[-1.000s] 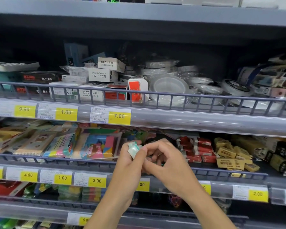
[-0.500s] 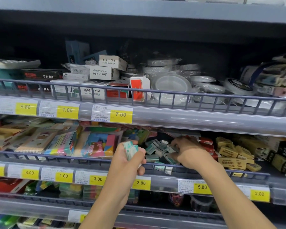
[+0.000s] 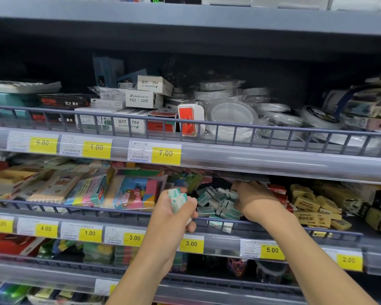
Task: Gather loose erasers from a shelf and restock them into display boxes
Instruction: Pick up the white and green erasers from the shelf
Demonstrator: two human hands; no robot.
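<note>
On the middle shelf [image 3: 350, 225] we have only a narrow opening to work in: the price rail of the upper shelf [image 3: 273, 166] hangs low over it, and a thin wire rail [image 3: 119, 211] runs along its front edge. Between these two edges our arms pass. To the left of the opening stand colourful packs [image 3: 139, 192], to the right a heap of yellow erasers [image 3: 306, 203], so the free room is just the dark gap in the middle, where the loose erasers [image 3: 220, 203] lie in a small pile.

Our left hand [image 3: 172, 216] stays in front of the wire rail, fingers curled around a few green-and-white erasers [image 3: 178, 200], which stick out above the thumb. Our right hand [image 3: 251, 199] reaches over the rail into the gap, under the upper rail, with its fingers bent down onto the pile; we cannot tell if it already pinches one, because the fingertips are hidden.
</note>
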